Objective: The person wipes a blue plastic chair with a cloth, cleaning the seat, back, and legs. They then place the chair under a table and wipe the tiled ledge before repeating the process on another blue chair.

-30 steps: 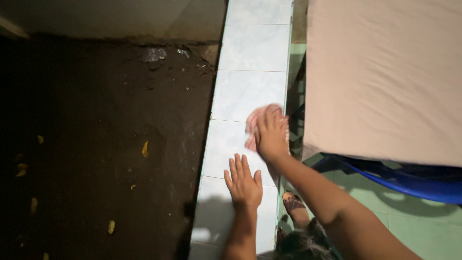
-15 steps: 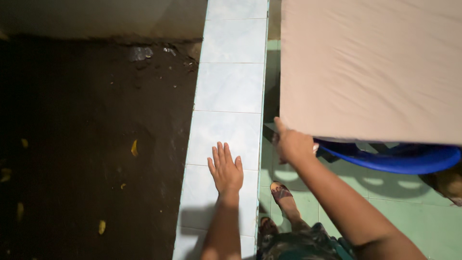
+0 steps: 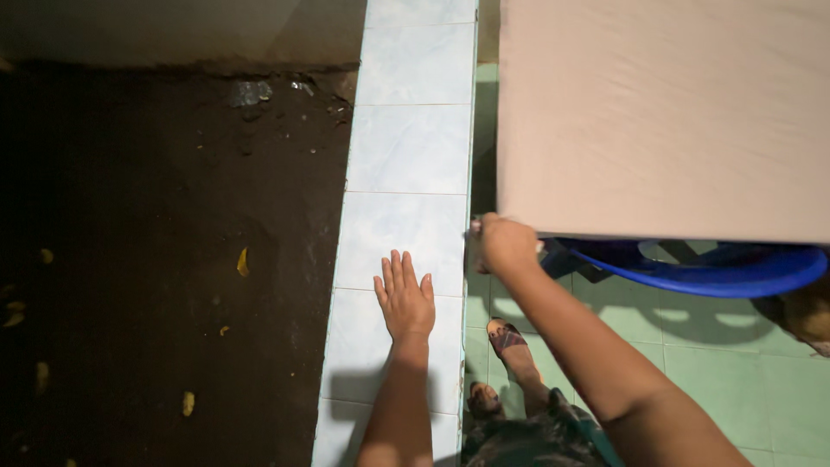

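The left hand (image 3: 405, 299) was laid flat, palm down, on top of the pale blue tiled ledge (image 3: 413, 147), its fingers stretched out straight and held close together, nothing being gripped by it. The forearm was run back along the ledge toward the lower edge of the view.

The right hand (image 3: 504, 245) was curled closed at the right-hand edge of the ledge, knuckles uppermost, just below the near corner of a large beige board (image 3: 666, 112). A small pale scrap was glimpsed at the fingers on the side toward the ledge, but what it was could not be told, since it was almost wholly hidden by the hand. Whether the hand was pressed against the side face of the ledge could not be made out either.

A blue plastic basin (image 3: 718, 272) was seen under the board, just to the right of the right hand. The person's sandalled foot (image 3: 508, 339) was planted on the green tiled floor (image 3: 735, 372) between the ledge and the right forearm. Dark ground (image 3: 156, 259), dotted with a few yellow leaves (image 3: 243, 261), was spread to the left of the ledge.
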